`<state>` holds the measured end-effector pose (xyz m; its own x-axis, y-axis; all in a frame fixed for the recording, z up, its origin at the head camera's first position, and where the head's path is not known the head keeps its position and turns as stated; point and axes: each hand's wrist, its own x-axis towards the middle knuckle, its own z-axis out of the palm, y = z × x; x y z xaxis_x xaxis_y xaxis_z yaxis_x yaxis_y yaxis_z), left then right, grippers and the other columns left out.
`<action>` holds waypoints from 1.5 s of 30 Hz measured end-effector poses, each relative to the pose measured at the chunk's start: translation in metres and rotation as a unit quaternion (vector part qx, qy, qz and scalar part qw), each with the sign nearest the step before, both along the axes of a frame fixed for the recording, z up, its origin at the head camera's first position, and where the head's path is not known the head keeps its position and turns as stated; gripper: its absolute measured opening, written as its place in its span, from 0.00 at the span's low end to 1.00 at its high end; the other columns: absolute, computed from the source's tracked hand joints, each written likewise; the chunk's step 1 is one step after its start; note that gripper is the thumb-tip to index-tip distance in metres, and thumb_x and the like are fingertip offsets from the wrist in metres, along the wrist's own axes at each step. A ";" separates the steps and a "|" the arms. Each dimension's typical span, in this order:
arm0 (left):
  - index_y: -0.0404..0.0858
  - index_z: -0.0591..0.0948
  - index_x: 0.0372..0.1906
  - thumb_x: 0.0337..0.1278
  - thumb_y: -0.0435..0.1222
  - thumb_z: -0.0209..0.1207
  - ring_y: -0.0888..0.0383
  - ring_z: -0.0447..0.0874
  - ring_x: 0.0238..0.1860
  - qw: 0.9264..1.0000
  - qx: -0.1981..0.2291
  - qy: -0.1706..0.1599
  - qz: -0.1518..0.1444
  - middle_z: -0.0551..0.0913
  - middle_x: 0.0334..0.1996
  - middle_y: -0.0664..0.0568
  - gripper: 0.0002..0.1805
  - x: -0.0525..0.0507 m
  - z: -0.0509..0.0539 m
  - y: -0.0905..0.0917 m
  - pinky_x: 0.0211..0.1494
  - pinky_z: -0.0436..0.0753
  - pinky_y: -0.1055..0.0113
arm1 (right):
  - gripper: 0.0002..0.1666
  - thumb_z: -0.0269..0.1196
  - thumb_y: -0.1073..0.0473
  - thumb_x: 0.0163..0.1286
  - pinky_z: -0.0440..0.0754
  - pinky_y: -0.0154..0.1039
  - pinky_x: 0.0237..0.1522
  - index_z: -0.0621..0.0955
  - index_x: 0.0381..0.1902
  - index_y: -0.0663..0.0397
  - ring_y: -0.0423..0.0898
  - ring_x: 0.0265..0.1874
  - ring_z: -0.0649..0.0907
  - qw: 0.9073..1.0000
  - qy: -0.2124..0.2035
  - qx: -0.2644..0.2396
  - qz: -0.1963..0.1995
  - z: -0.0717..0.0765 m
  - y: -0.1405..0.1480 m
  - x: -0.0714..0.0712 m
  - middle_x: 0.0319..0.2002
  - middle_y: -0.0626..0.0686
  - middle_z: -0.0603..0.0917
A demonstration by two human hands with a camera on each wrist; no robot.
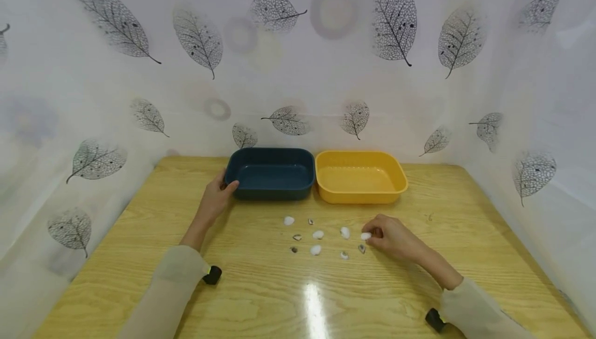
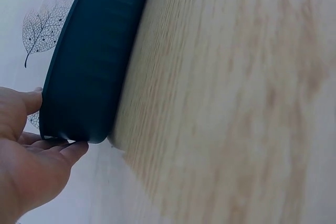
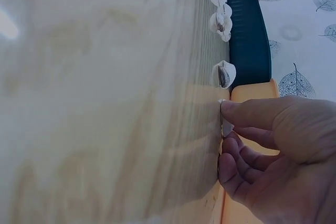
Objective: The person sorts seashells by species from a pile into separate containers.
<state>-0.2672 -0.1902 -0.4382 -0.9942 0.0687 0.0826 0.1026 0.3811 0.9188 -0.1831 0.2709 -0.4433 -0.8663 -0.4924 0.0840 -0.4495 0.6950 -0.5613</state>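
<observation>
Your teal bin (image 1: 274, 194): dark, solid colour. Yellow bin (image 1: 363, 197): warm, solid too. White shells (image 1: 316, 250) before you; other shells (image 1: 361, 249) grey-brown, pale-edged. Tabletop (image 1: 256, 297): yellow-tan, wavy wood grain, 1 white glare streak (image 1: 315, 310). Backdrop (image 1: 298, 70): off-white, printed with black-grey skeleton leaves (image 1: 395, 20), netted veins, faint blurred rings (image 1: 333, 31). Your 2 sleeves (image 1: 163, 287): plain cream. Wrist cameras (image 1: 212, 275) on you: black, yellow-green at edge.

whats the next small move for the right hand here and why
Probably lift the white shell straight up: the right hand pinches it low by the table, and a small dark shell lies close by, so sliding might nudge that one.
</observation>
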 end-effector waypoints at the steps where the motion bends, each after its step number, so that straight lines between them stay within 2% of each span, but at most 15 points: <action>1: 0.23 0.45 0.80 0.82 0.35 0.50 0.36 0.50 0.79 1.000 -0.001 0.000 0.001 0.47 0.79 0.29 0.38 0.000 0.000 0.000 0.78 0.60 0.49 | 0.07 0.70 0.67 0.67 0.77 0.33 0.29 0.88 0.43 0.59 0.35 0.29 0.75 1.000 -0.004 0.001 -0.002 0.000 0.000 0.000 0.32 0.44 0.80; 6: 0.22 0.46 0.80 0.82 0.35 0.50 0.36 0.51 0.79 1.000 -0.007 0.006 0.001 0.47 0.79 0.29 0.38 -0.002 -0.003 -0.001 0.78 0.59 0.50 | 0.06 0.69 0.67 0.67 0.78 0.34 0.31 0.87 0.42 0.59 0.37 0.30 0.76 0.999 -0.029 -0.010 -0.014 0.001 0.000 0.001 0.33 0.46 0.82; 14: 0.23 0.47 0.80 0.82 0.37 0.51 0.36 0.52 0.78 1.000 -0.011 0.016 0.002 0.49 0.79 0.29 0.38 -0.001 -0.001 0.000 0.78 0.61 0.49 | 0.08 0.68 0.67 0.66 0.80 0.33 0.32 0.85 0.43 0.62 0.40 0.31 0.79 0.994 -0.086 -0.069 -0.024 -0.001 0.006 -0.002 0.34 0.49 0.83; 27: 0.25 0.46 0.81 0.82 0.38 0.50 0.35 0.53 0.78 1.000 -0.029 -0.001 0.002 0.48 0.80 0.30 0.38 0.001 0.004 0.000 0.78 0.61 0.48 | 0.08 0.68 0.62 0.71 0.80 0.33 0.33 0.86 0.44 0.61 0.44 0.35 0.80 0.988 -0.114 -0.096 -0.037 0.005 0.007 -0.005 0.35 0.50 0.84; 36: 0.27 0.45 0.82 0.82 0.41 0.51 0.35 0.55 0.78 0.999 -0.033 -0.013 -0.001 0.49 0.80 0.31 0.40 0.003 0.006 0.001 0.77 0.64 0.47 | 0.10 0.68 0.62 0.72 0.84 0.34 0.41 0.86 0.47 0.63 0.43 0.39 0.83 0.991 -0.091 -0.102 -0.004 0.020 -0.005 -0.015 0.39 0.51 0.87; 41: 0.27 0.44 0.82 0.82 0.41 0.50 0.34 0.54 0.78 0.999 -0.050 -0.016 -0.006 0.47 0.80 0.31 0.40 0.003 0.003 0.000 0.77 0.63 0.45 | 0.12 0.67 0.60 0.73 0.84 0.35 0.40 0.85 0.49 0.63 0.46 0.39 0.82 0.990 -0.092 -0.106 -0.003 0.035 -0.013 -0.022 0.40 0.52 0.86; 45: 0.27 0.43 0.82 0.83 0.40 0.49 0.33 0.51 0.78 0.999 -0.047 -0.017 -0.007 0.44 0.81 0.31 0.40 0.003 0.002 -0.001 0.78 0.60 0.45 | 0.12 0.67 0.61 0.74 0.84 0.34 0.38 0.85 0.50 0.64 0.48 0.38 0.82 0.989 -0.092 -0.118 -0.003 0.051 -0.020 -0.028 0.40 0.53 0.86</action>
<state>-0.2645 -0.1910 -0.4360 -0.9952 0.0889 0.0403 0.0773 0.4652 0.8818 -0.2112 0.2508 -0.3928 -0.8806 -0.4723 0.0373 -0.3213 0.5374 -0.7797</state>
